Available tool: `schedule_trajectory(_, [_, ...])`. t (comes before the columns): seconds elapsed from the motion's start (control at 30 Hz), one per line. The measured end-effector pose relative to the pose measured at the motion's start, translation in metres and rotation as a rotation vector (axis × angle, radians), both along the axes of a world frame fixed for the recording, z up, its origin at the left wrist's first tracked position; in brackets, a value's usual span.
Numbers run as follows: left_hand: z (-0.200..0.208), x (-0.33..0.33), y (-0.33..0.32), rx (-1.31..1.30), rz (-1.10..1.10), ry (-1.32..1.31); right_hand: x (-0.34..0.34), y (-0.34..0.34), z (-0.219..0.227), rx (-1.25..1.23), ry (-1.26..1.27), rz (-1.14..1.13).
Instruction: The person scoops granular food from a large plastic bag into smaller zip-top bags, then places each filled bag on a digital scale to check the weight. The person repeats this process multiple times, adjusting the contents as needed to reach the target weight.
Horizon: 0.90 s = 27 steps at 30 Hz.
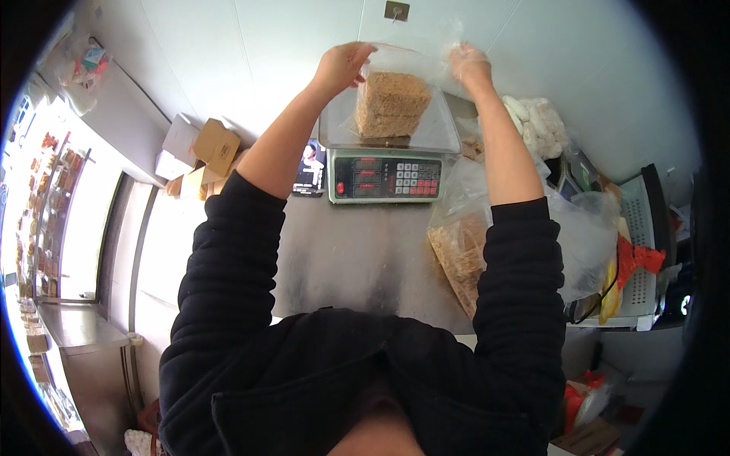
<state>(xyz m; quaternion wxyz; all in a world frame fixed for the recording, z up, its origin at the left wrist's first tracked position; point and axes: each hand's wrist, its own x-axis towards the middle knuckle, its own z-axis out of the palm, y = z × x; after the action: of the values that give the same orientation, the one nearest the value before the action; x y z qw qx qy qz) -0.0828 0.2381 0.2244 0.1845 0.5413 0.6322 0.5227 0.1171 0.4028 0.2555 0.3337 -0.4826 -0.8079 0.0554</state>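
Observation:
A clear plastic bag (393, 58) holds a light brown, grainy block (393, 99), which looks like stacked slabs. The bagged block stands on the metal pan (447, 135) of a digital scale (386, 178). My left hand (342, 67) pinches the upper left edge of the bag, its fingers closed. At the upper right, my right hand (470, 68) is closed on the bag's other edge, with film bunched around its fingers. Both arms reach forward on either side of the scale. Part of the bag's upper edge is too see-through to trace.
A phone (310, 171) lies left of the scale. Open cardboard boxes (215, 147) stand farther left. Beside my right forearm, a large clear bag (459, 245) holds more brown slabs. White bundled bags (534, 124) and a red plastic bag (637, 258) lie to the right.

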Motion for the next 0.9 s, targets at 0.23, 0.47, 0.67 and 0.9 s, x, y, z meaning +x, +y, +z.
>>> schedule_trajectory(0.23, [0.023,0.012,-0.019,0.458,0.368,0.615,0.015,-0.023,0.035,-0.442,1.047,0.392])
schedule_trajectory(0.47, [0.044,0.093,-0.038,0.697,-0.042,0.545,-0.014,-0.086,0.039,-0.87,1.376,0.91])
schedule_trajectory(0.67, [0.023,0.109,-0.049,0.749,-0.414,0.495,0.004,-0.111,0.022,-0.967,1.333,0.916])
schedule_trajectory(0.9, [0.004,0.13,-0.072,0.463,-0.629,0.382,0.038,-0.145,-0.003,-1.011,1.56,0.998])
